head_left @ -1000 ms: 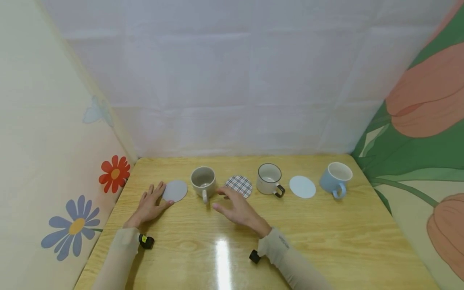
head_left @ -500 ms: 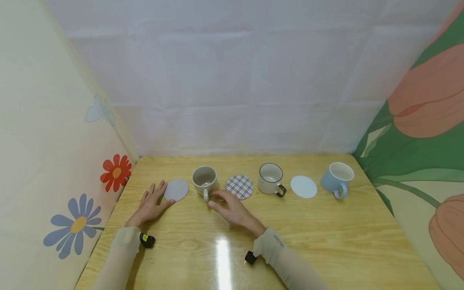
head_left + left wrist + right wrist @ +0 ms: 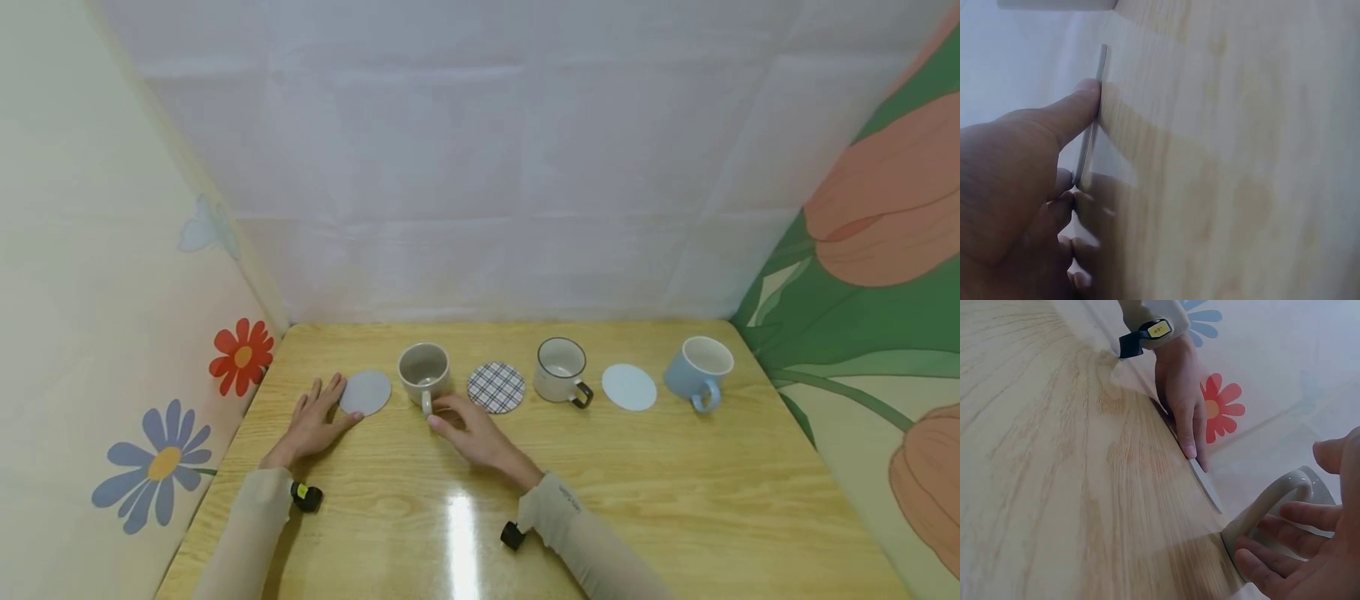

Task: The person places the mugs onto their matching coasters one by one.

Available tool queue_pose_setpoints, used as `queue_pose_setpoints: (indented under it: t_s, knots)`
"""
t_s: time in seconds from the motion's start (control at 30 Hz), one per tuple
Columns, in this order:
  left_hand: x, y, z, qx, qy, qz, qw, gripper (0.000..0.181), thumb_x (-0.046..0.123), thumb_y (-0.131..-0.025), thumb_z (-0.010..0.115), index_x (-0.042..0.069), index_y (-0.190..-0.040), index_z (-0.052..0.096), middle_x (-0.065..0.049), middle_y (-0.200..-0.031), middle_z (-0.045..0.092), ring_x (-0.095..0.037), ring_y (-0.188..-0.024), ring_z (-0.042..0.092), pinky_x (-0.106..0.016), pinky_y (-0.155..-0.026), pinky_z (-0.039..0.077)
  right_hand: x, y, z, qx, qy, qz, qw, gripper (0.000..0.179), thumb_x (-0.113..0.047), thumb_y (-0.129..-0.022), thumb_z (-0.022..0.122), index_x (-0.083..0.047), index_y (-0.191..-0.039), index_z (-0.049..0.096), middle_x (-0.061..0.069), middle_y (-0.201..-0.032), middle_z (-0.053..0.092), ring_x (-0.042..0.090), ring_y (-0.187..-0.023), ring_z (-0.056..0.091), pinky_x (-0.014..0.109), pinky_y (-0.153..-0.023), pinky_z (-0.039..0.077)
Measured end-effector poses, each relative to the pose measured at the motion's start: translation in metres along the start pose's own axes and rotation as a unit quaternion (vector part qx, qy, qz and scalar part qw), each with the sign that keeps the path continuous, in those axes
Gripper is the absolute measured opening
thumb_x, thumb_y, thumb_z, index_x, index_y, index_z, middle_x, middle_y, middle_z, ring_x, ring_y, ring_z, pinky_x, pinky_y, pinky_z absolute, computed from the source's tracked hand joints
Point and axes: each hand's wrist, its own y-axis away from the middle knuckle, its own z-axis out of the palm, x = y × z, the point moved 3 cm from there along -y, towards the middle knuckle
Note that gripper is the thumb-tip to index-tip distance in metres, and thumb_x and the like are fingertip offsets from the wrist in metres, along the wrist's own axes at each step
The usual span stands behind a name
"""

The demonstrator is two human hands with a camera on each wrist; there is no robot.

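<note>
My left hand [image 3: 311, 427] lies at the left side of a round grey coaster [image 3: 369, 392], fingers spread and straight. In the left wrist view its thumb [image 3: 1075, 112] rests on the coaster's edge. To the right of that coaster stands a grey mug [image 3: 415, 392], upright on the table, its handle [image 3: 1266, 503] facing me. My right hand [image 3: 480, 435] is at the mug's right side. The right wrist view shows its fingers reaching behind the handle against the mug's wall, while the thumb [image 3: 1330, 455] stays apart from the handle.
Farther right in the row are a plaid coaster [image 3: 497, 387], a white mug [image 3: 553, 387] with dark rim and handle, a pale blue coaster [image 3: 628, 387] and a light blue mug [image 3: 682, 377]. The wooden table [image 3: 675, 500] has decorated cloths at both sides and a plain one behind.
My right hand has moved slightly left, up to the grey mug's handle, with its fingers reaching the mug. My left hand keeps its place by the grey coaster.
</note>
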Motion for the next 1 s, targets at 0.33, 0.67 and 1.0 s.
queue_pose_setpoints:
  t_s: [0.33, 0.67, 1.0]
  knots:
    - [0.015, 0.007, -0.006, 0.024, -0.021, -0.011, 0.9994, 0.088, 0.044, -0.104, 0.069, -0.009, -0.163, 0.03, -0.029, -0.173, 0.022, -0.059, -0.159, 0.01, -0.074, -0.128, 0.012, -0.003, -0.004, 0.005, 0.01, 0.013, 0.027, 0.9995, 0.04, -0.033, -0.113, 0.052, -0.006, -0.14, 0.066, 0.014, -0.141, 0.069, 0.03, -0.132, 0.064, 0.051, -0.115, 0.052]
    - [0.025, 0.014, -0.005, 0.064, -0.039, -0.044, 0.9962, 0.08, 0.039, -0.101, 0.075, -0.01, -0.156, 0.043, -0.029, -0.166, 0.035, -0.058, -0.154, 0.027, -0.074, -0.124, 0.024, -0.001, -0.007, 0.01, 0.028, 0.015, 0.013, 0.9994, 0.035, -0.024, -0.113, 0.054, 0.001, -0.129, 0.071, 0.014, -0.125, 0.075, 0.028, -0.12, 0.069, 0.045, -0.108, 0.056]
    - [0.018, 0.013, 0.001, 0.068, 0.035, -0.068, 0.9947, 0.08, 0.035, -0.101, 0.075, -0.007, -0.158, 0.039, -0.024, -0.17, 0.03, -0.054, -0.16, 0.016, -0.072, -0.129, 0.01, 0.003, -0.012, 0.015, 0.029, -0.015, 0.041, 0.9986, 0.04, -0.031, -0.115, 0.05, -0.001, -0.127, 0.073, 0.016, -0.126, 0.076, 0.027, -0.121, 0.067, 0.046, -0.108, 0.055]
